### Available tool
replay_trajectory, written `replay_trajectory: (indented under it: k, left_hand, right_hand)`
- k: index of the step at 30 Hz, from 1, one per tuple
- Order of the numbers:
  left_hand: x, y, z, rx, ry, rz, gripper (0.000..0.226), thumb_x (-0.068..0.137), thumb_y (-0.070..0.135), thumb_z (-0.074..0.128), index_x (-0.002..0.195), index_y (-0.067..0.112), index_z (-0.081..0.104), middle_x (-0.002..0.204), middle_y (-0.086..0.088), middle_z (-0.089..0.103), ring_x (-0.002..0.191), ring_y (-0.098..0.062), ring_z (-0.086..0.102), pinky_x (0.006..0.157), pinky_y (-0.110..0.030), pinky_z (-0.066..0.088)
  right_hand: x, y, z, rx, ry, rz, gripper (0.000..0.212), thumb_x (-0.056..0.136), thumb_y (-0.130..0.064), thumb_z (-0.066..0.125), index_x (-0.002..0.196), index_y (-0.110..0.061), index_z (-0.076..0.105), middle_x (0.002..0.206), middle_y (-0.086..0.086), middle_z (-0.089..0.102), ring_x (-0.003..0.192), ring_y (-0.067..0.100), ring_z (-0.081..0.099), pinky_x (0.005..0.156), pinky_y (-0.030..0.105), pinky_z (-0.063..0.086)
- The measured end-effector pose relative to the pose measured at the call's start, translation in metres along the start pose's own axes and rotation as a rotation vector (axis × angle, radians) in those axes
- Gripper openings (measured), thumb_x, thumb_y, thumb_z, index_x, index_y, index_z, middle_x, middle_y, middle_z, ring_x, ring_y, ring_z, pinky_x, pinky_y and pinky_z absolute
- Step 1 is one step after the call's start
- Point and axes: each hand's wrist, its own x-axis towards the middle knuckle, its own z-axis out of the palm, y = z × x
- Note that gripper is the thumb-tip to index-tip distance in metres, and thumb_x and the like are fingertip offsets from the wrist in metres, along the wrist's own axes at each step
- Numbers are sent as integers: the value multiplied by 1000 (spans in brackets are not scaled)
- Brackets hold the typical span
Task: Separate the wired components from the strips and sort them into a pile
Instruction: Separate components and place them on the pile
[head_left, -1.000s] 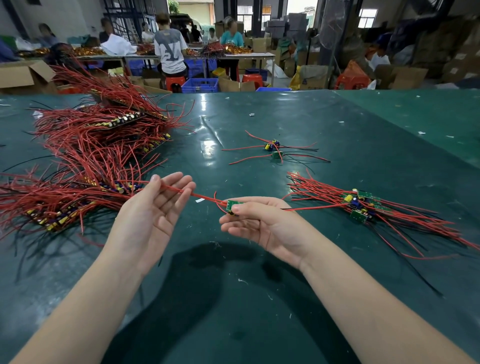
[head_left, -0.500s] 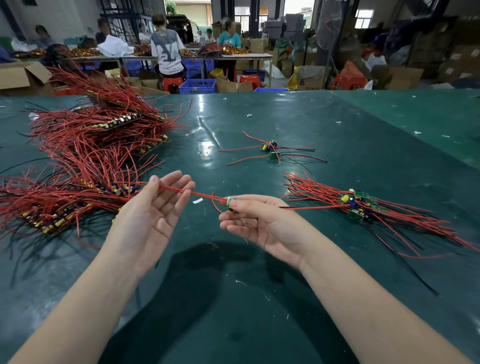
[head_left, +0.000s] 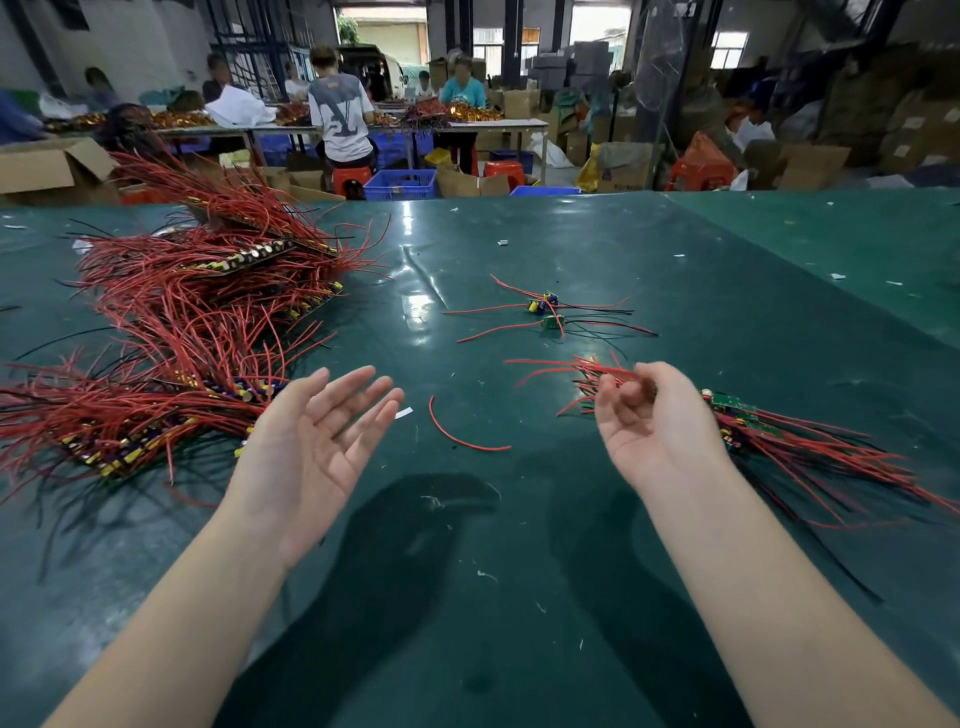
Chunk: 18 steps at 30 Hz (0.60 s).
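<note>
— Where do the parts lie?
— Sorted pile (head_left: 769, 431) beside the right hand (head_left: 654, 421), its fingers curled, grip unclear; strips (head_left: 171, 332) lie left, near the open-palmed left hand (head_left: 317, 441).
— Handling?
— Probably light, floppy wires; hold the small board.

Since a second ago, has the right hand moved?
Yes. The right hand has swung rightward, away from the left hand, to the sorted pile.

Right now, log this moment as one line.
left hand open, empty | right hand loosely curled over sorted pile | loose red wire on table between hands
</note>
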Motion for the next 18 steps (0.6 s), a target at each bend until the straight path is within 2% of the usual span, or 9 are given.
replay_trajectory:
  k: [4, 8, 11, 13, 15, 18]
  left_hand:
    - [1, 1, -1, -12, 4, 6, 35, 97, 23, 46, 113, -4, 60, 99, -15, 73, 96, -25, 71, 71, -23, 58]
    - [1, 2, -2, -18, 12, 19, 36, 98, 25, 44, 112, -4, 61, 98, -15, 73, 96, -25, 71, 73, -25, 59]
    - [1, 6, -3, -18, 26, 47, 41, 98, 32, 44, 110, -3, 62, 99, -14, 73, 96, -24, 71, 72, -24, 58]
    - [2, 9, -3, -24, 41, 72, 42, 98, 34, 44, 108, -2, 63, 97, -13, 73, 95, -23, 71, 71, -23, 58]
    - [2, 14, -4, -57, 67, 102, 41, 98, 33, 44, 105, -2, 63, 92, -12, 74, 91, -22, 72, 72, -23, 58]
    - [3, 22, -7, -91, 121, 168, 39, 99, 31, 44, 101, -2, 63, 85, -10, 73, 86, -20, 73, 74, -23, 58]
  right_hand:
    - [4, -10, -3, -8, 84, -71, 26, 95, -5, 41, 69, -7, 42, 57, 3, 41, 55, 16, 57, 42, 19, 50]
    - [3, -16, -5, -4, 144, -127, 22, 92, 2, 26, 80, -2, 43, 78, 8, 55, 68, 22, 65, 49, 25, 55]
    - [4, -17, -6, 13, 153, -179, 23, 93, 2, 20, 102, -1, 41, 95, 9, 63, 80, 27, 70, 54, 27, 57]
    - [5, -17, -7, 35, 134, -205, 30, 95, 1, 19, 119, -7, 35, 100, 9, 63, 89, 30, 70, 57, 28, 57]
    - [6, -16, -7, 48, 112, -202, 39, 96, -2, 18, 132, -5, 33, 108, 9, 61, 95, 30, 68, 58, 30, 57]
    - [5, -17, -8, 83, 95, -173, 47, 96, -3, 14, 140, -4, 30, 129, 13, 56, 106, 32, 64, 58, 32, 57]
